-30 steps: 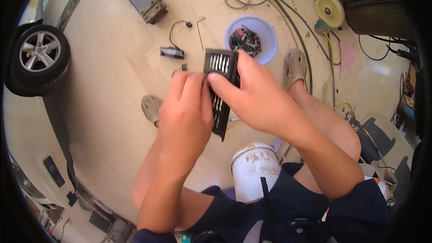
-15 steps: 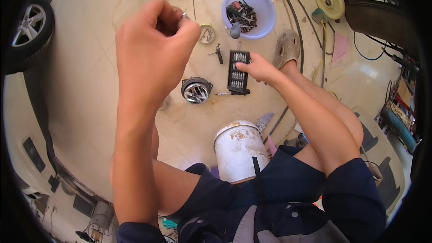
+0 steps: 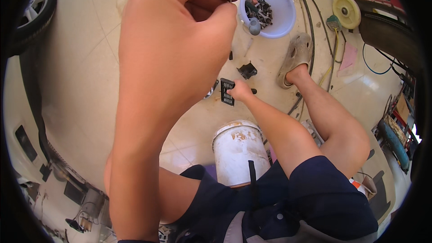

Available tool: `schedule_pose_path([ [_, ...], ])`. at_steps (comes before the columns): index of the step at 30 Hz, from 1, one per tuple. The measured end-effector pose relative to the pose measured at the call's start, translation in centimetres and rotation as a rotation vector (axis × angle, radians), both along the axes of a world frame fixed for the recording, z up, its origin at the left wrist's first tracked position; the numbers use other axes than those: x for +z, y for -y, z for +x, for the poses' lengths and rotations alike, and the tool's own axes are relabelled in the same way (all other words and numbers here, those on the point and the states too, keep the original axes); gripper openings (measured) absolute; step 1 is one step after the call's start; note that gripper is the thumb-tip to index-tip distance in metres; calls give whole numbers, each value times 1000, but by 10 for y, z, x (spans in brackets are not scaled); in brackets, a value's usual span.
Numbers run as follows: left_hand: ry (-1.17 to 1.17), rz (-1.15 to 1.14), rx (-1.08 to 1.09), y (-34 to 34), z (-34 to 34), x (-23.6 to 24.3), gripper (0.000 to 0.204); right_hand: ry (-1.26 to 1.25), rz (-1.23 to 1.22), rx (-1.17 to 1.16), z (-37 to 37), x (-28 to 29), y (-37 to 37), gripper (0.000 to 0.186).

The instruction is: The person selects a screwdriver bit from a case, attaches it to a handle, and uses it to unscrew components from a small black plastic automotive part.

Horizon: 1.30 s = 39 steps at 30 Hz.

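Black case (image 3: 227, 92) low in the right hand (image 3: 241, 91), small metal piece (image 3: 231, 0) high in the left hand (image 3: 180, 40)

Holds both hands well apart. With the right hand, grips the case by its right side, thumb laid over the face, with rows of silvery bits turned up toward the camera. Cannot tell whether resting on the tiled floor (image 3: 103, 85) or held just over it. Raises the left hand close to the camera, large in view, thumb and forefinger pinched together on the metal piece. Cannot make out its shape, with little more than a tip peeking out between the fingertips.

Hides much of a round chrome part (image 3: 210, 92) behind the left wrist, just left of the case. Has a black bracket-like piece (image 3: 247, 70) lying just beyond the right hand, and a short black end (image 3: 254, 91) poking out on the hand's other side, away from the case. Farther off, shows a pale blue basin (image 3: 285, 20) with a heap of dark tools (image 3: 261, 11) inside, and a rounded grey thing (image 3: 254, 27) near its lower left rim. Plants the right foot in a grey-brown clog (image 3: 294, 56). Has a worn white bucket (image 3: 240, 153) between the legs, lid stained brown. At far left, shows part of a car wheel (image 3: 44, 18).
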<state>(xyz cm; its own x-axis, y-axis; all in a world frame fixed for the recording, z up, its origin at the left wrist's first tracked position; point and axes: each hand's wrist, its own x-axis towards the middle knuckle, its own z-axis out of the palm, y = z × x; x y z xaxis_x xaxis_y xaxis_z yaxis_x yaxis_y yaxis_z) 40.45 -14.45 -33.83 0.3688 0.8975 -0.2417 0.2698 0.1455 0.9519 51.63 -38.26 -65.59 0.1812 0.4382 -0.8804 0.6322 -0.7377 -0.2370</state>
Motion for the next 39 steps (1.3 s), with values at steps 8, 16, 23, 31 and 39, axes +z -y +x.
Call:
schedule_pose_path([
  [8,-34,-29,37,-3,-10,16,12,46,-70,449,43,112,-56,35],
  [16,95,-127,14,-8,-15,22,17,-346,453,-41,91,319,-172,22],
  [23,311,-289,65,-7,-12,12,15,-684,564,-98,75,358,-207,27],
  [31,457,-414,141,-15,-12,21,15,-692,775,-144,71,348,-215,23],
  [39,402,-285,159,-12,-7,15,15,-686,747,-157,67,347,-215,22],
])
